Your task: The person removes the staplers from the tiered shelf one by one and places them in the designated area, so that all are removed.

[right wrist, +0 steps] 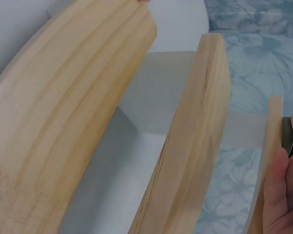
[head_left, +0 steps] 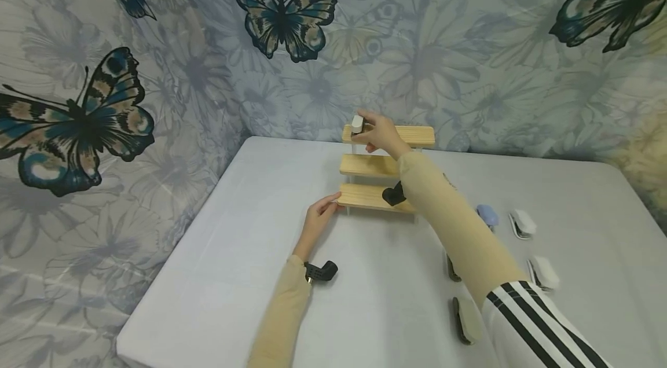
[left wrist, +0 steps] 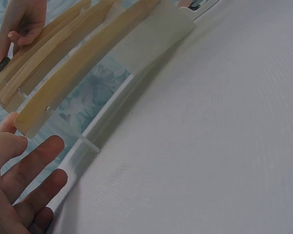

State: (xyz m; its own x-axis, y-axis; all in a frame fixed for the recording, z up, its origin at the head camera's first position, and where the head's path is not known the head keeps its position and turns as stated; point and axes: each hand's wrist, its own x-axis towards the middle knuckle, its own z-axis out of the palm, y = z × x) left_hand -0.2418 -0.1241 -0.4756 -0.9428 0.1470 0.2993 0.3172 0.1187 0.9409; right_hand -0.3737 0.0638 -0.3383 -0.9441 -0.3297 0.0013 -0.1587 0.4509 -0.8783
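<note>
A three-tier wooden display rack (head_left: 367, 197) with pale board steps and clear supports stands at the back of the table. My right hand (head_left: 383, 135) pinches a small stapler (head_left: 357, 124) at the left end of the top board; its dark grey-green side (right wrist: 287, 132) shows against that board in the right wrist view. With thumb and index finger, my left hand (head_left: 319, 216) holds the left end of the lowest board (left wrist: 63, 92). Its other fingers (left wrist: 44, 187) are spread below the board.
Right of the rack lie several small staplers: a blue one (head_left: 487, 215), a white one (head_left: 523, 223), another white one (head_left: 544, 273) and a grey-green one (head_left: 467, 320). My right forearm partly covers a dark one (head_left: 452, 268). Butterfly-patterned cloth (head_left: 312, 84) hangs behind the white table (head_left: 219, 275).
</note>
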